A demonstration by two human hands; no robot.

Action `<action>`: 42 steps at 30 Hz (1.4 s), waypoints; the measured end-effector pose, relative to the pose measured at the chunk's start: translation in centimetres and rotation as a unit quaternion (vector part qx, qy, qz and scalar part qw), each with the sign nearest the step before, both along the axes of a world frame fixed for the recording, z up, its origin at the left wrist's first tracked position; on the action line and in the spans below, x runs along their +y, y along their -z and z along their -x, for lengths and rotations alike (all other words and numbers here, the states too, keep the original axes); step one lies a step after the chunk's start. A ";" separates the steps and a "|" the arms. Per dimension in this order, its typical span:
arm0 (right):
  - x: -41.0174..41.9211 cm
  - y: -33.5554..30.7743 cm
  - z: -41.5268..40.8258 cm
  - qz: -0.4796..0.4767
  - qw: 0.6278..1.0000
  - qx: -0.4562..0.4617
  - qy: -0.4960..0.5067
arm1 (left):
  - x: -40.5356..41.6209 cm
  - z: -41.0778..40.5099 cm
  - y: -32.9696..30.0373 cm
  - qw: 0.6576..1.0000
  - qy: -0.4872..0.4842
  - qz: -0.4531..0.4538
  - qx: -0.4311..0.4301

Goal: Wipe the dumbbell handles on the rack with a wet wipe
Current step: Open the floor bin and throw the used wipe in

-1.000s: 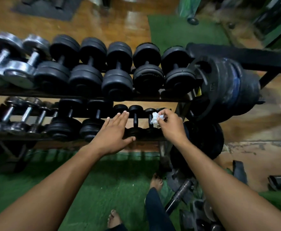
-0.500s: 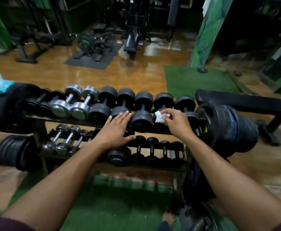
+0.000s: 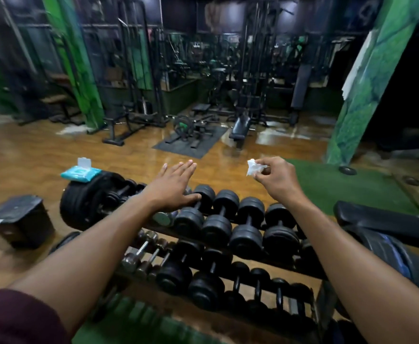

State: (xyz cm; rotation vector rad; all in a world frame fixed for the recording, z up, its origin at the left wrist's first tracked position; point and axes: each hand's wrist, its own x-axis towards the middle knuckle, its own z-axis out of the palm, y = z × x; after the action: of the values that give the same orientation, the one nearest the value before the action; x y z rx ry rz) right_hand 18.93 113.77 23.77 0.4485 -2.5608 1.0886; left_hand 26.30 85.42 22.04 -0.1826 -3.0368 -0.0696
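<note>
Wet wipe [image 3: 252,167] pinched in right hand [image 3: 278,177]

Crumpled white wet wipe [image 3: 252,167] pinched above the rack [image 3: 243,263] — black dumbbells [image 3: 247,225] rowed on two tiers.

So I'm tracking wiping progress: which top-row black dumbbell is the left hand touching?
The leftmost black one: the left hand rests its thumb on its far head. The other three sit untouched to its right.

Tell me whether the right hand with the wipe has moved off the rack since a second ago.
Yes. The right hand, pinching the wet wipe, has lifted up and away from the dumbbell rack; it now hovers above the top row.
</note>
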 end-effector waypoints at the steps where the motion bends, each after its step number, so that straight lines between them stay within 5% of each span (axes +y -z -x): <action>1: -0.5 -0.6 0.5 0.000 1.000 0.012 -0.010 | -0.5 -0.1 -0.8 1.000 -0.010 0.004 0.007; 21: -18.2 -5.4 3.8 0.002 0.968 0.081 -0.239 | -12.0 -8.7 -7.9 0.971 -0.236 0.031 0.034; 42: -44.5 -6.6 -3.9 -0.020 0.946 0.080 -0.312 | -33.2 -19.8 -9.0 0.945 -0.322 0.054 0.023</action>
State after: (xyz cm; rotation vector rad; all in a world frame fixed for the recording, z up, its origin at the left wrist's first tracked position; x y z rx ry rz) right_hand 22.82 69.29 30.35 1.3659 -2.3453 1.1240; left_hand 46.13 52.23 31.07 0.7835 -2.8861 0.1492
